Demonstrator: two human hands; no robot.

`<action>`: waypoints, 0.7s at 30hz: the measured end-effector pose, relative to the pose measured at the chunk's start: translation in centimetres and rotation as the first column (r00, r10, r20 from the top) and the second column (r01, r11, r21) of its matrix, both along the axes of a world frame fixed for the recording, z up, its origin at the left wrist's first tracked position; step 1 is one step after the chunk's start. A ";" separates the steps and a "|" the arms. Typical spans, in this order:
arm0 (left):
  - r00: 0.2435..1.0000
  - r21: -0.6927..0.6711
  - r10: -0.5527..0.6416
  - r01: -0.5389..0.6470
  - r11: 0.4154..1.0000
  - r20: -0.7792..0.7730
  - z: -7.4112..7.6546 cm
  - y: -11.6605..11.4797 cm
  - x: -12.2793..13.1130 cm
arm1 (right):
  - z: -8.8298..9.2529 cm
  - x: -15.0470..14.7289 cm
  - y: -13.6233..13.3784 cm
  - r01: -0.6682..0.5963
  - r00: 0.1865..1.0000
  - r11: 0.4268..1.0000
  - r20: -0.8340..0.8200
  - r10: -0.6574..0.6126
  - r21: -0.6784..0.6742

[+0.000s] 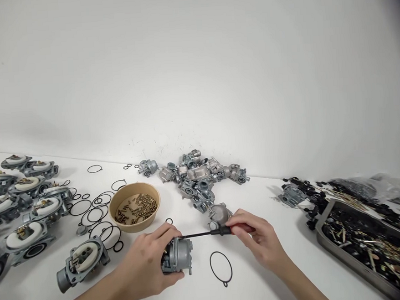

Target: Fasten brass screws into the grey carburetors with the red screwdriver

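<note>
My left hand (149, 261) is wrapped round a grey metal carburetor (182, 255), keeping it on its side just above or on the table; I cannot tell which. In my right hand (257, 237) is a screwdriver (221, 230) with a red and black handle, pinched between thumb and fingers. Its dark shaft points left, and the tip meets the upper edge of the carburetor, where a screw, if any, is too small to see. A black rubber gasket ring (221, 267) lies on the table below the screwdriver. Right behind the handle sits another carburetor (221, 212).
A tan bowl (121, 226) of brass screws stands left of centre, beside scattered black rings (96, 214). Open carburetors with white floats (26, 235) fill the left. Assembled carburetors (199, 175) are piled at the back. At right, a metal tray (348, 258) holds small parts.
</note>
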State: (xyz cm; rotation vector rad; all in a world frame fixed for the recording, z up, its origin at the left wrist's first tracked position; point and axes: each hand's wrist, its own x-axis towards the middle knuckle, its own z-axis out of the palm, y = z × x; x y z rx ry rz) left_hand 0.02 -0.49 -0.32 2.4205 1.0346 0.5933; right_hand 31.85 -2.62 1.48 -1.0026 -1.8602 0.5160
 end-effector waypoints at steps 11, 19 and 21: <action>1.000 -0.013 0.007 -0.007 1.000 -0.031 -0.4 -0.1 0.0 | 0.5 -0.3 -0.2 -0.056 0.994 0.998 -0.091 0.053 -0.038; 0.959 0.004 0.105 -0.108 0.994 -0.262 4.1 -2.2 -2.9 | 0.7 -0.1 0.5 -0.043 0.989 0.981 -0.150 0.015 -0.187; 0.977 0.089 0.169 -0.159 0.983 -0.130 3.3 -5.3 -4.3 | 0.9 -0.2 0.4 -0.031 0.987 0.979 -0.161 -0.002 -0.200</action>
